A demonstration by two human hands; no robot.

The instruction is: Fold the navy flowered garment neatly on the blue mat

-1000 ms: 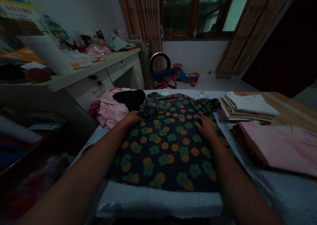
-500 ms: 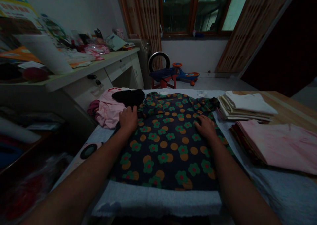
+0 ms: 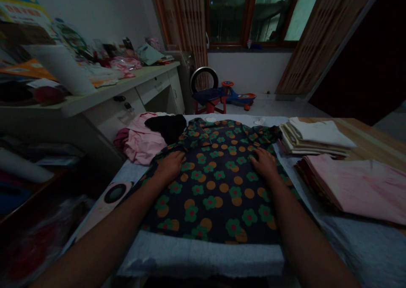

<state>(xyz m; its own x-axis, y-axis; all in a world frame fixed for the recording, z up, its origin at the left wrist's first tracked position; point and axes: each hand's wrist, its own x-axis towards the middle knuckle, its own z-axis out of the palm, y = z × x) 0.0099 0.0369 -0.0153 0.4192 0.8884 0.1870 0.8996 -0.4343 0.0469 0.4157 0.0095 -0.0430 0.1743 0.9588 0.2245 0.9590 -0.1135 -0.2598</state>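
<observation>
- Starting far left, we've got a pink object with a dark disc (image 3: 114, 193) beside the left forearm; a careless sweep of that arm could knock it.
- Next, the pink heap (image 3: 144, 146) and black cloth (image 3: 171, 125), right up by the garment's upper left: a pull there might snag or drag them.
- Centre stage, the flowered garment (image 3: 218, 187) lies spread on the blue cover (image 3: 203, 256), and here's the left hand (image 3: 171, 166) laid on its left side; uneven pressure from it could ruck the fabric.
- Across we go to the right hand (image 3: 265, 163), palm down near the right side, thumb and fingers apart; pulling harder than its partner, it would skew the whole piece.
- Far right, the white folded stack (image 3: 323, 135) and pink folded pile (image 3: 364, 186) sit close enough for a stray elbow to topple their folds.
- Now what we're missing: on the left, we can't name that disc-bearing object, partly behind the forearm.
- Under both hands, we cannot tell whether any fabric is pinched.
- The right forearm covers some of the garment's right edge, and the pink pile runs out of view; dim light blurs its lower layers.
</observation>
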